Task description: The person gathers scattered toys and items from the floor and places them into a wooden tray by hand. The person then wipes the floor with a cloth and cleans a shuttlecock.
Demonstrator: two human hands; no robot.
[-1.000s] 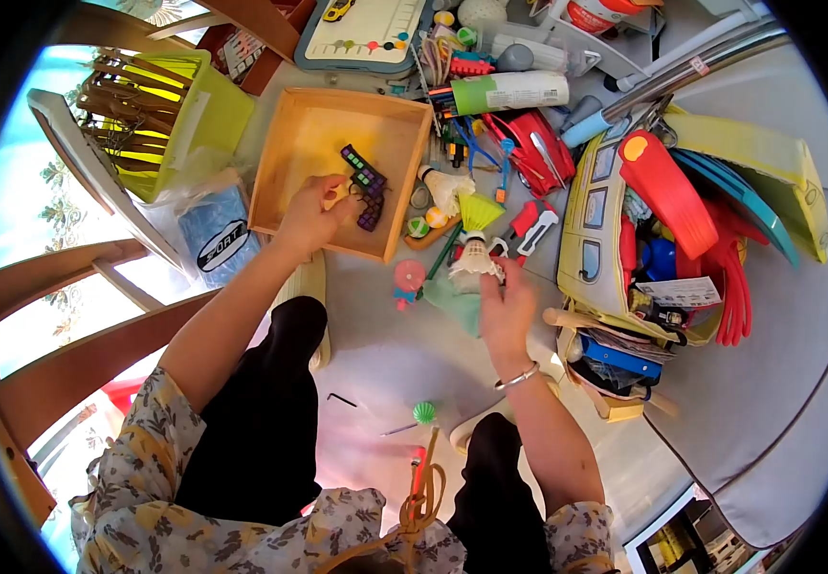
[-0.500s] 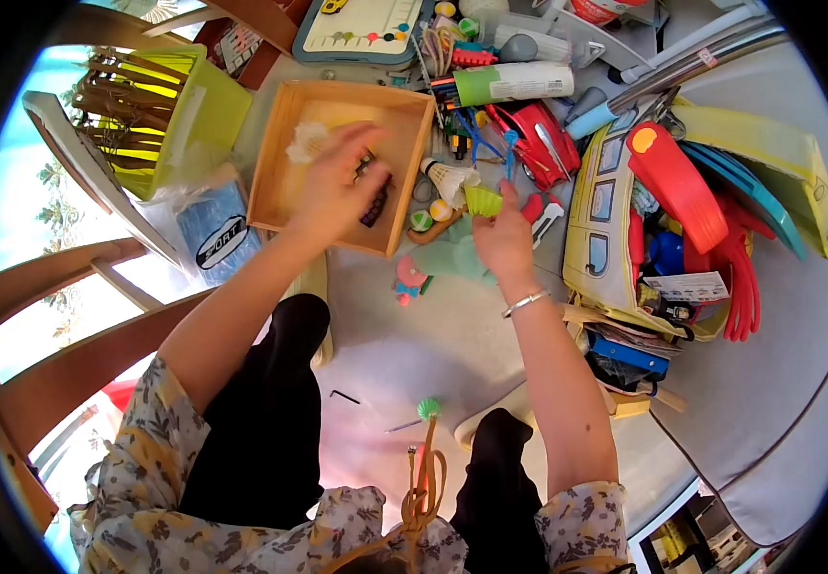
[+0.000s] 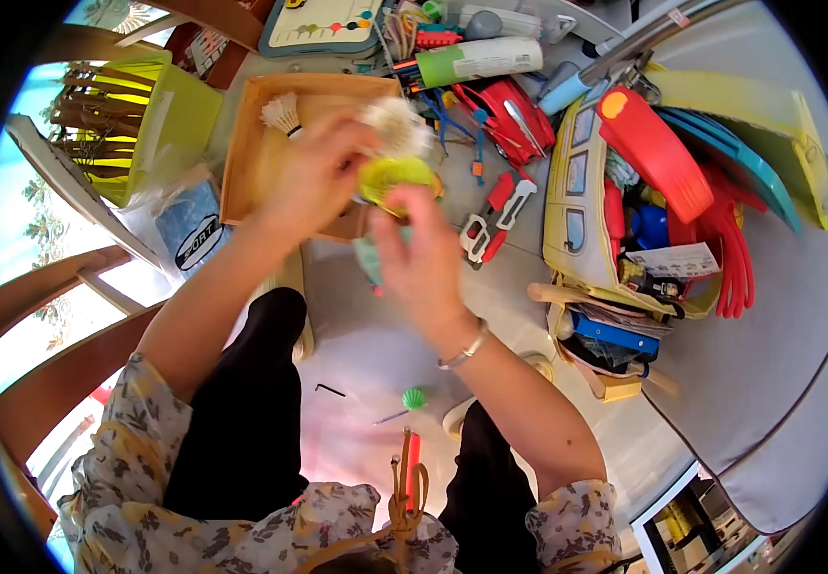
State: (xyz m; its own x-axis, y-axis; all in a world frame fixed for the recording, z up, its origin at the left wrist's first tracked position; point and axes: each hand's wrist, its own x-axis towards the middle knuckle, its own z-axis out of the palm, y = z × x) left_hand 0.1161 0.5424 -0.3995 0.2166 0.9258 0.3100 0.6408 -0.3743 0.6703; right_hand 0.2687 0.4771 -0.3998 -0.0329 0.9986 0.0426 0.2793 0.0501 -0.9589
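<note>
A white shuttlecock (image 3: 283, 114) lies in the upper left part of the wooden tray (image 3: 234, 158). Over the tray's right side, my left hand (image 3: 323, 167) is closed on a second white shuttlecock (image 3: 397, 124), blurred by motion. My right hand (image 3: 419, 253) pinches a yellow-green shuttlecock (image 3: 397, 177) just below it. The two shuttlecocks are close together, and whether they touch is unclear. Beneath my right hand, a pale green cloth (image 3: 368, 260) shows in part. My hands hide much of the tray's inside.
Right of my hands lie a red-and-white tool (image 3: 496, 218) and a red toy car (image 3: 505, 120). A yellow bus-shaped box (image 3: 567, 206) full of toys stands at the right. A lime basket (image 3: 179, 120) of hangers is at the left. A green ball (image 3: 414, 398) sits on the floor.
A shuttlecock now rests in the tray. My left hand has taken hold of another one, and my right hand has moved left and up with the yellow-green one.
</note>
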